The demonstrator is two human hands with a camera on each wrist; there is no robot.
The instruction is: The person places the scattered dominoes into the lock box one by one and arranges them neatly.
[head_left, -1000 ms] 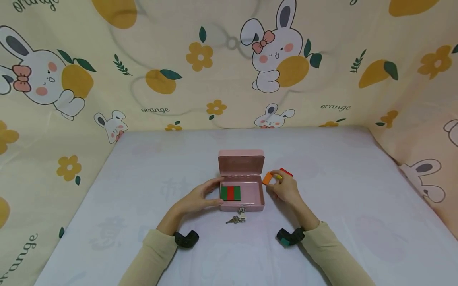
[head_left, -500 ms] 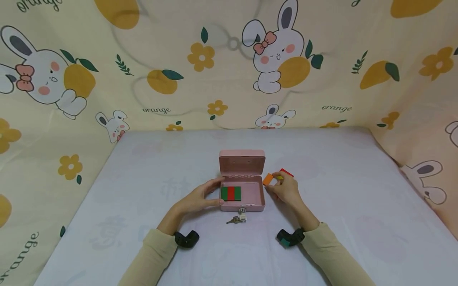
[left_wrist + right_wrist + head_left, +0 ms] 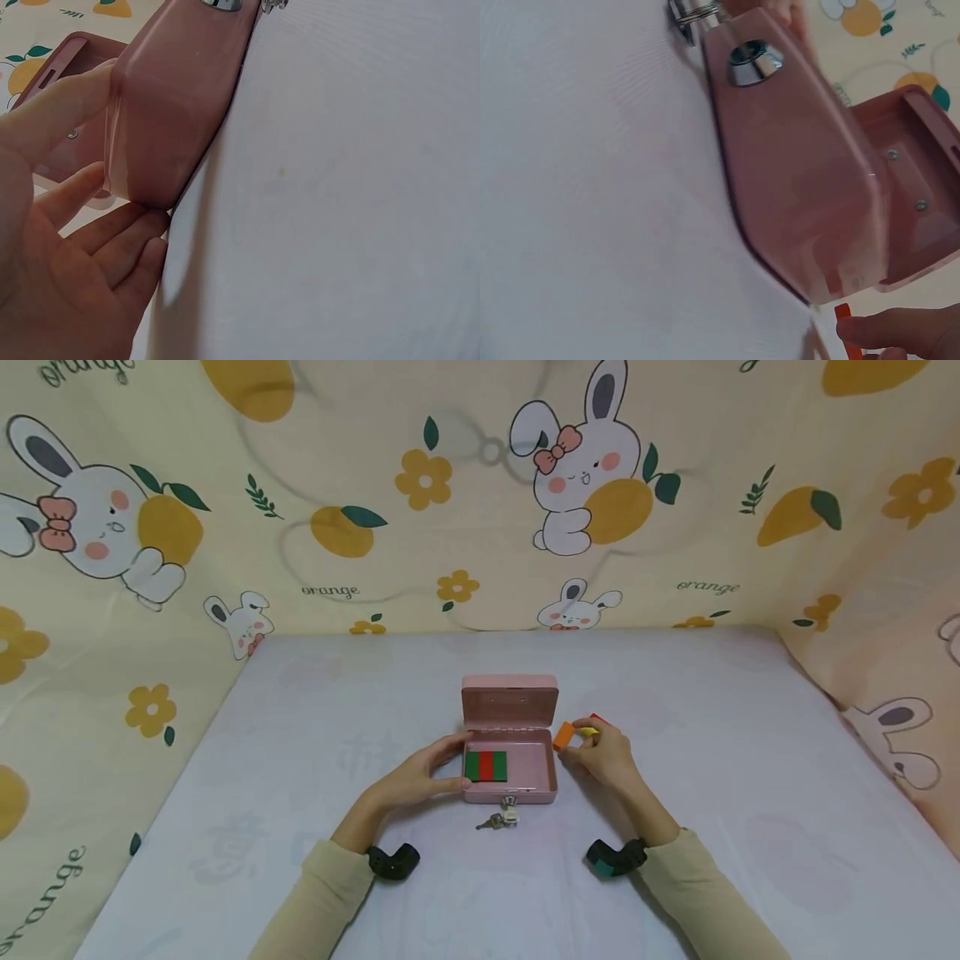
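A small pink box sits near the middle of a white-covered table, its lid standing upright at the far edge and a flat green-and-red block lying in its left half, leaving the right half of the floor bare. The left hand cups the box's left wall, thumb on the rim and fingers curled at the near corner. Just right of the box, the right hand pinches an orange block between thumb and fingertips, with a yellow piece and a red piece touching the same fingers. Keys hang from the lock at the box's front, lying on the table between the wrists. Wide open tabletop surrounds the box on every side; patterned fabric walls close in at the back and both flanks.
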